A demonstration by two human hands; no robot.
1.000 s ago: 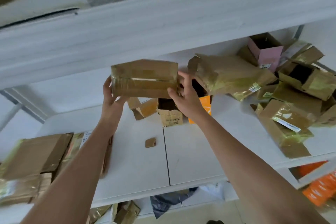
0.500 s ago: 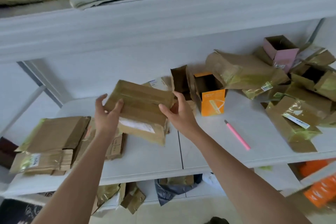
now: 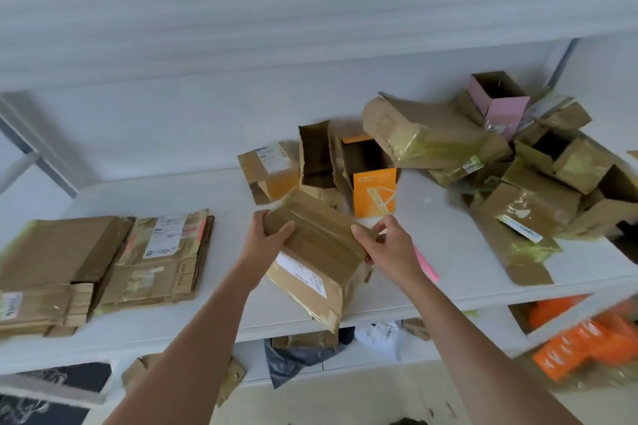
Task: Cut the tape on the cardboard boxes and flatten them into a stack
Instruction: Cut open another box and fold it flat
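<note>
I hold a taped brown cardboard box (image 3: 317, 252) tilted over the front of the white table (image 3: 221, 197), a white label on its lower face. My left hand (image 3: 267, 238) grips its upper left corner, thumb on top. My right hand (image 3: 388, 248) pinches its right edge. A stack of flattened boxes (image 3: 103, 266) lies at the table's left end. A pink cutter (image 3: 426, 262) lies on the table, mostly hidden behind my right hand.
A heap of unflattened boxes (image 3: 518, 176) fills the table's right side, with a pink box (image 3: 497, 103) at the back. An open orange box (image 3: 373, 183) and a torn brown one (image 3: 317, 159) stand at the middle. A white shelf (image 3: 310, 10) hangs overhead. Orange packets (image 3: 583, 345) sit below right.
Both hands have brought the box down from chest height to just above the table's front and tipped it. The view has dropped, and the pink cutter came into view.
</note>
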